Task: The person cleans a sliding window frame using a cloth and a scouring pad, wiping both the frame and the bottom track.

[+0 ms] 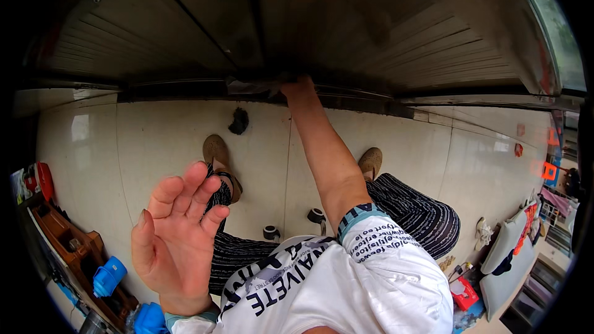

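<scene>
My left hand (178, 241) is raised palm up at the lower left, fingers apart and slightly curled, with nothing in it. My right arm reaches forward to the dark lower edge of a large panelled surface (325, 32). There my right hand (298, 84) is blurred and partly lost in shadow. A pale, crumpled, sheet-like thing (250, 86) lies just left of it; whether the fingers grip it cannot be made out. A dark, fuzzy clump (238, 121) is on the tiled floor (162, 125) below that edge.
My shoes stand apart on the tiles, with caster wheels (316, 215) between my legs. On the left are brown wooden furniture (69, 241) and a blue plastic item (109, 276). A grey cushioned seat (506, 260), white shoes (483, 233) and a red item (464, 293) are at right.
</scene>
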Available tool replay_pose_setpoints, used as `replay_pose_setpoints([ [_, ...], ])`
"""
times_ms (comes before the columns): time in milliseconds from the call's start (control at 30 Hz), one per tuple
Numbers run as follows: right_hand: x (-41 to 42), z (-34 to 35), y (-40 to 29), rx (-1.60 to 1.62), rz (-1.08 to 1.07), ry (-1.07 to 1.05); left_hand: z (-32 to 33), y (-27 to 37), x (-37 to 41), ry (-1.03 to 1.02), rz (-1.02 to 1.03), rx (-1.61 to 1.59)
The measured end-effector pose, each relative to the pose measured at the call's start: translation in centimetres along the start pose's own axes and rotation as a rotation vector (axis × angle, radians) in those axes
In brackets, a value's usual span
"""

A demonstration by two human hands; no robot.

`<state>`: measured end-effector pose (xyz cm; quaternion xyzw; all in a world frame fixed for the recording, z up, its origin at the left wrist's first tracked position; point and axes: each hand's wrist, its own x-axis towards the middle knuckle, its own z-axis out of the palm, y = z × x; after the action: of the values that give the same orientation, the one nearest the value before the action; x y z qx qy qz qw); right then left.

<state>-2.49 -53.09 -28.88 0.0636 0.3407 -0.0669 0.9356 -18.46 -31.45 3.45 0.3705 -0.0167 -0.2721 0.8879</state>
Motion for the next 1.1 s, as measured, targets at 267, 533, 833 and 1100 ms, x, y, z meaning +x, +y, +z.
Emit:
replay_pose_setpoints([
  [267,-10.3,-0.2,-23.0,-0.080,-0.987,0.050,0.3,1.0,-1.4,0.036,0.042,-0.016],
  [533,-0.6,1.2,1.8,-0.205,-0.436,0.279,1.2,0.2,0.1,0.214,0.044,-0.012],
  [833,-13.7,3.4,8.7,-0.473,-0.161,-0.125,-1.0,-0.6,1.2,0.726,0.002,0.314],
  [1100,-22.7,7.2,12.1,-1.363,-0.470,-1.166,-3.3,-0.9,1.1,0.771,0.049,0.022],
])
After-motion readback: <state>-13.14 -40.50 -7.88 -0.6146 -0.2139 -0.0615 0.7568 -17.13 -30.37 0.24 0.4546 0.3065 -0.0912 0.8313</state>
